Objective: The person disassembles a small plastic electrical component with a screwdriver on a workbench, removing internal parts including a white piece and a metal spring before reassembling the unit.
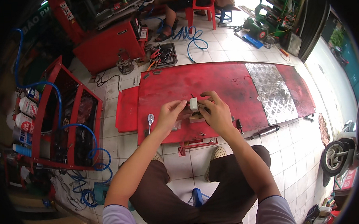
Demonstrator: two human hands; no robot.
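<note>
Both my hands meet above a red metal platform (212, 83) on the tiled floor. My right hand (216, 113) grips a small white block-shaped part (193, 103) between thumb and fingers. My left hand (170, 113) pinches the same part from its left side, fingertips touching it. Below the hands a small tan piece (195, 119) lies on the platform. A ratchet wrench (150, 121) rests on the red surface just left of my left hand. I sit on a low blue stool (197, 196) with my knees apart.
A red tool cart (69, 123) with spray cans and a coiled blue air hose (95, 164) stands at left. A checker-plate panel (270, 90) sits in the platform's right half. A tool tray (164, 55), red cabinet (110, 43), red plastic chair (202, 9) and a seated person lie beyond. A scooter wheel (337, 157) is at right.
</note>
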